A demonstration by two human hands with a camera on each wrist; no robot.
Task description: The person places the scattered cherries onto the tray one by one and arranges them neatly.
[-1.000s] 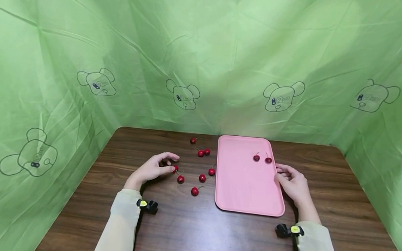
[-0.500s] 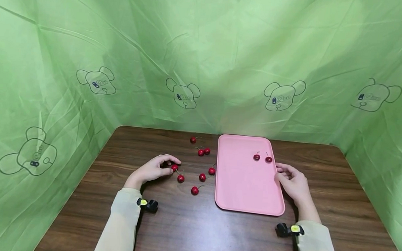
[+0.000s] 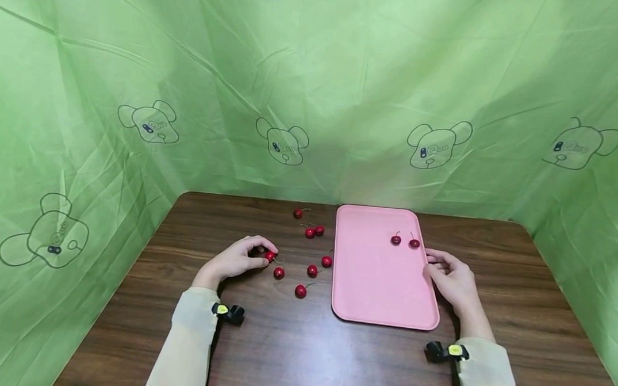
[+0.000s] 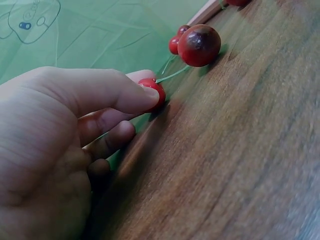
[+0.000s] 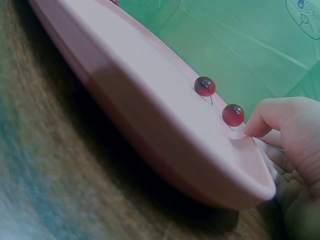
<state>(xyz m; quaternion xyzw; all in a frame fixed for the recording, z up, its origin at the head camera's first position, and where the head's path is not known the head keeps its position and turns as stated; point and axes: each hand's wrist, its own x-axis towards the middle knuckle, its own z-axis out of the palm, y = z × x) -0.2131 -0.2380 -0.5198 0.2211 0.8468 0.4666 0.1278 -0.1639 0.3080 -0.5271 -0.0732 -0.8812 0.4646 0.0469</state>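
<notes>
Head view: a cherry (image 3: 270, 256) sits left of the frame's centre, pinched between the thumb and a finger of the left hand (image 3: 237, 260). In the left wrist view its stem points toward the upper right, and the other fingers are bent loosely below; whether the cherry is off the table cannot be told. Just below and right of it in the head view lies the nearest loose cherry (image 3: 279, 273). Six more lie between there and the tray, scattered from the far edge down to the lowest cherry (image 3: 301, 291).

Right of centre is the pink tray (image 3: 377, 288), lying flat, with two cherries near its upper right, one of them (image 3: 414, 243) just beside the rim. The right hand (image 3: 455, 283) grips the tray's right rim, thumb over the edge, the other fingers partly hidden.

As it lies, two cherries are on the tray, one is between fingers and seven are on the wooden table (image 3: 276, 353), so the work looks, by my judgement, nearer its start than its end.

Around the table hangs a green cloth (image 3: 335, 67) with drawn animal heads.
</notes>
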